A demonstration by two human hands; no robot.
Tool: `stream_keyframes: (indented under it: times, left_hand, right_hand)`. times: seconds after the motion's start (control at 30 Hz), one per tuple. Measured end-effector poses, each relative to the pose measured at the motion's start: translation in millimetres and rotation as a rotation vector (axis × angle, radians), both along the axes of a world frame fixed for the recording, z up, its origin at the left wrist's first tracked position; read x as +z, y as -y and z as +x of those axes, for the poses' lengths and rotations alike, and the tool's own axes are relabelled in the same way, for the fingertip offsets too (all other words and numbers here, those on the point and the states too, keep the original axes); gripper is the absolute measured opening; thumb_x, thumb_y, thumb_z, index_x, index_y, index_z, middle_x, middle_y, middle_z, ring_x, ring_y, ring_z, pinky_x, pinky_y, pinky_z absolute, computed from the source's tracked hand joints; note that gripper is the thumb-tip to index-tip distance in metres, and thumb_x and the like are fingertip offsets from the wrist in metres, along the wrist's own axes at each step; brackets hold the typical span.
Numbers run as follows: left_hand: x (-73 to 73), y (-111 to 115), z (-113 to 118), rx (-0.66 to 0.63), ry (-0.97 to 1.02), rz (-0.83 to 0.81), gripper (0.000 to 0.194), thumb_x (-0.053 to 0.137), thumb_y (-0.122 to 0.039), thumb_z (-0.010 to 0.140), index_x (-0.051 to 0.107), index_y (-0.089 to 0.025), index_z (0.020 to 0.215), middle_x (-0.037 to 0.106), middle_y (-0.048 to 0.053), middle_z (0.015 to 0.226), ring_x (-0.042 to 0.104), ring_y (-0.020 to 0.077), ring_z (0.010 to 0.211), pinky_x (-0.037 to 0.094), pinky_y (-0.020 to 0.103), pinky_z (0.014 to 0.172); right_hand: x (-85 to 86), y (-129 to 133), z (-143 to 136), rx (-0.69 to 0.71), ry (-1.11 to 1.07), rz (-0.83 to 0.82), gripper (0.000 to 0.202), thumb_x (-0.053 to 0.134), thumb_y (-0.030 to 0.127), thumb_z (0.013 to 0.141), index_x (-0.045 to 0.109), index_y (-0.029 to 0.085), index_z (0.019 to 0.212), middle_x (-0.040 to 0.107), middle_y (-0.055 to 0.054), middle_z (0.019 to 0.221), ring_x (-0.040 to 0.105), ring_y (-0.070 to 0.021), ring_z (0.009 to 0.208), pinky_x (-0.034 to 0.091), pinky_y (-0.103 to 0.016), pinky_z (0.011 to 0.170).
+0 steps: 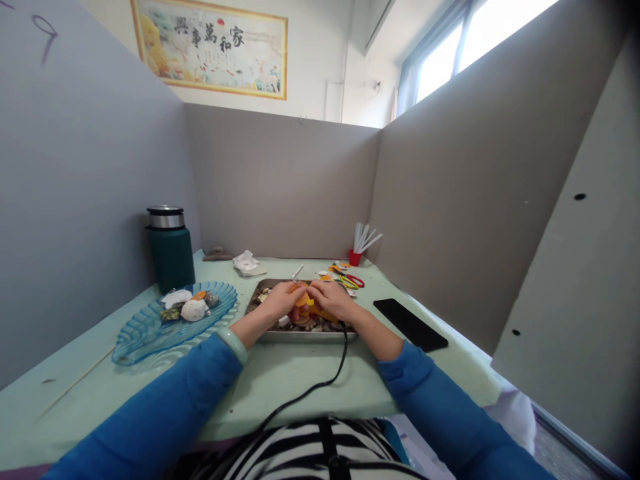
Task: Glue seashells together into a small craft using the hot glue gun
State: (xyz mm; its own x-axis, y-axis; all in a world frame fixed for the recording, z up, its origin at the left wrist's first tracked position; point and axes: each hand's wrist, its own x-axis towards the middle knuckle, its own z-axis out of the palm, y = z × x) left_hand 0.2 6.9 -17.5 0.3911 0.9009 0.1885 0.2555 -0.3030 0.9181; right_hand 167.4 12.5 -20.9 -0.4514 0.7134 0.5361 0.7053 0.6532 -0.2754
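Note:
Both my hands meet over a metal tray [300,338] filled with small shells or stones. My left hand [286,298] is closed on a small orange piece [301,298], its fingers bent and partly hidden. Beside it, my right hand [332,298] is closed around a yellow-orange tool [323,315], from which a black cable [344,353] runs down toward my lap. The fingertips of the two hands nearly touch at the orange piece. Exactly how the piece and the tool meet cannot be made out.
On the left, a blue shell-shaped plate [145,340] holds several shells near a green bottle [171,257]. A black phone [410,324] lies on the right. Behind the tray are pliers [350,277], crumpled tissue [247,263] and a red cup [355,257] of white sticks. Grey partitions surround the table.

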Motion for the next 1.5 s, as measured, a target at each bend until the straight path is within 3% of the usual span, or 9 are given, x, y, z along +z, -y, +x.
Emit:
stream_keyframes:
  times: [0.57,1.23,1.5]
  left_hand:
    - [4.4,4.9,0.3,-0.017,-0.013,0.021,0.02,0.039,-0.029,0.083,0.051,-0.013,0.079,0.061,0.001,0.06,0.049,0.0081,0.033,0.04,0.02,0.039]
    - [1.4,0.4,0.4,-0.011,-0.032,0.038,0.026,0.041,-0.036,0.082,0.052,-0.013,0.075,0.061,0.002,0.062,0.05,0.0088,0.034,0.041,0.021,0.039]
    - [4.3,1.5,-2.4,0.156,0.016,0.063,0.029,0.04,-0.038,0.083,0.053,-0.013,0.075,0.063,0.002,0.061,0.048,0.0079,0.032,0.036,0.019,0.036]
  right_hand:
    - [0.9,1.3,-0.1,0.018,-0.023,-0.018,0.032,0.036,0.035,0.092,0.056,0.017,0.073,0.055,0.001,0.061,0.047,-0.0109,0.058,0.027,-0.023,0.057]
    - [-0.4,0.2,-0.4,0.007,0.001,-0.007,0.033,0.035,0.035,0.092,0.056,0.017,0.074,0.057,0.001,0.062,0.047,-0.0104,0.058,0.028,-0.022,0.056]
    - [2.3,0.6,0.9,-0.099,0.046,0.0,0.037,0.036,0.043,0.09,0.057,0.017,0.076,0.059,-0.001,0.066,0.05,-0.011,0.063,0.028,-0.021,0.057]
